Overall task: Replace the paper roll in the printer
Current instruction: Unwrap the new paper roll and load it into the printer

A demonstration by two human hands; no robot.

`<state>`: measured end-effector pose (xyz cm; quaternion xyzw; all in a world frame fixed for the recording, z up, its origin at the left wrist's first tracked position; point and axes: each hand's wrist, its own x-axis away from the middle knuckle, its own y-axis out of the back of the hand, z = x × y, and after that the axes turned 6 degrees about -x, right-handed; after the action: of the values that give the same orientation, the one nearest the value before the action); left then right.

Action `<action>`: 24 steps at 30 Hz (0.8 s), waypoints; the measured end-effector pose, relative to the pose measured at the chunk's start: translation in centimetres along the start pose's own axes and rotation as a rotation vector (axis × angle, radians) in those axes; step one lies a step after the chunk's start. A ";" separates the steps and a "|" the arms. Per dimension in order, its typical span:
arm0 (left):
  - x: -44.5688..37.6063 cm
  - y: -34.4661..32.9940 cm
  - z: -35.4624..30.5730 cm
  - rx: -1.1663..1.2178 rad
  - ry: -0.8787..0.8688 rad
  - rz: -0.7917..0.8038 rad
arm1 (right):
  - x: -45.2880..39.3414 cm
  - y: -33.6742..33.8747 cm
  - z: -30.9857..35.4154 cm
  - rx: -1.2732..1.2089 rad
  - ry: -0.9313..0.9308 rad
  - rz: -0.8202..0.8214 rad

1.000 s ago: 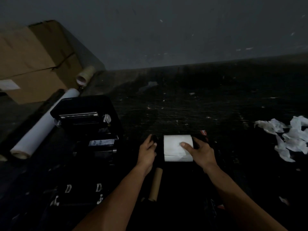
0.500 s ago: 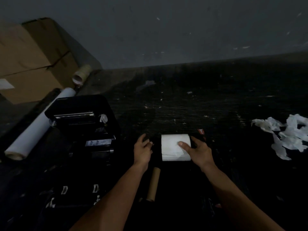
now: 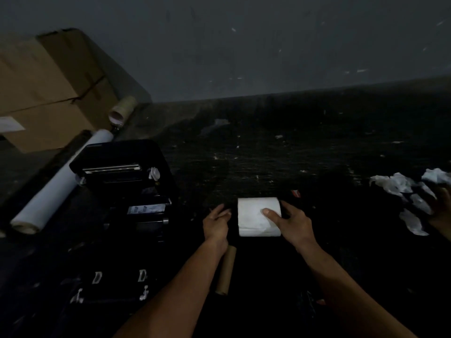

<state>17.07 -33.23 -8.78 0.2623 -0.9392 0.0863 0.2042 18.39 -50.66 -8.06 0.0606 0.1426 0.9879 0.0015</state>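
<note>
A white paper roll [image 3: 252,222] lies on its side on the dark table in front of me. My right hand [image 3: 296,224] grips its right end, thumb pressed on the paper. My left hand [image 3: 216,224] sits just off the roll's left end with its fingers curled together; it is too dark to tell whether they hold anything. The black printer [image 3: 127,172] stands open to the left, apart from both hands. An empty brown cardboard core [image 3: 225,274] lies partly under my left forearm.
Crumpled white paper [image 3: 400,186] lies at the right, with another person's hand [image 3: 441,211] beside it at the frame edge. A long white roll [image 3: 53,189], a tape roll [image 3: 122,109] and a cardboard box [image 3: 48,89] stand at the back left. A wall closes the table's far side.
My left hand's fingers have curled together beside the roll's left end. My right hand keeps its grip on the roll. Another person's hand has come into view at the right.
</note>
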 end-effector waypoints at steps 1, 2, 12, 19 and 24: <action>0.0 0.0 0.0 -0.012 0.015 0.007 | 0.1 0.0 0.0 -0.006 -0.001 -0.002; -0.1 -0.1 -0.1 -0.025 0.029 0.014 | 0.1 0.0 0.0 -0.012 -0.003 -0.003; 0.4 -0.6 -0.4 0.057 0.104 0.021 | 0.2 0.0 0.0 0.038 0.003 0.007; 0.8 -0.5 -0.9 -0.123 0.018 -0.005 | -0.9 1.2 -1.0 0.019 -0.119 0.075; 1.7 -0.9 -0.3 -0.196 -0.078 0.040 | -1.0 2.0 -2.0 0.026 -0.133 0.074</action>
<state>16.36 -34.68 -7.70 0.2254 -0.9554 -0.0121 0.1904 19.20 -53.11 -9.51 0.1312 0.1528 0.9792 -0.0263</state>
